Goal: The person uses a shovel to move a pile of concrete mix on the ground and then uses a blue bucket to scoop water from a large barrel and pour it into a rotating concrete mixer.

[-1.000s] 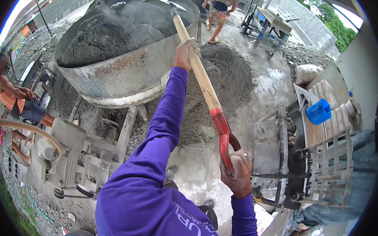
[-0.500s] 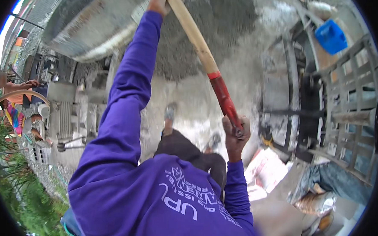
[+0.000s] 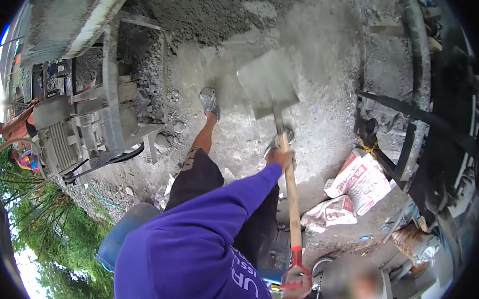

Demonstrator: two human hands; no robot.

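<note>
A shovel with a grey square blade (image 3: 268, 83), a wooden shaft (image 3: 292, 201) and a red grip end (image 3: 296, 256) lies lengthwise ahead of me. My left hand (image 3: 281, 157) is wrapped round the shaft a little behind the blade. At the other end, low beside my body, my right hand (image 3: 297, 283) is closed on the red grip. The blade is over the grey concrete ground (image 3: 330, 73), just beyond my feet, and slightly blurred. Whether it touches the ground, I cannot tell.
Grey gravelly material (image 3: 214, 13) lies at the far side. A metal-framed machine (image 3: 110, 88) with a large drum (image 3: 67, 27) stands left. Printed sacks (image 3: 363, 180) lie right, near metal framing (image 3: 420, 67). A blue container (image 3: 127, 233) is behind me; another person (image 3: 20, 124) is far left.
The shovel has swung down and back from the far side, so its blade now shows. My left hand came nearer, and my right hand drew back toward my body.
</note>
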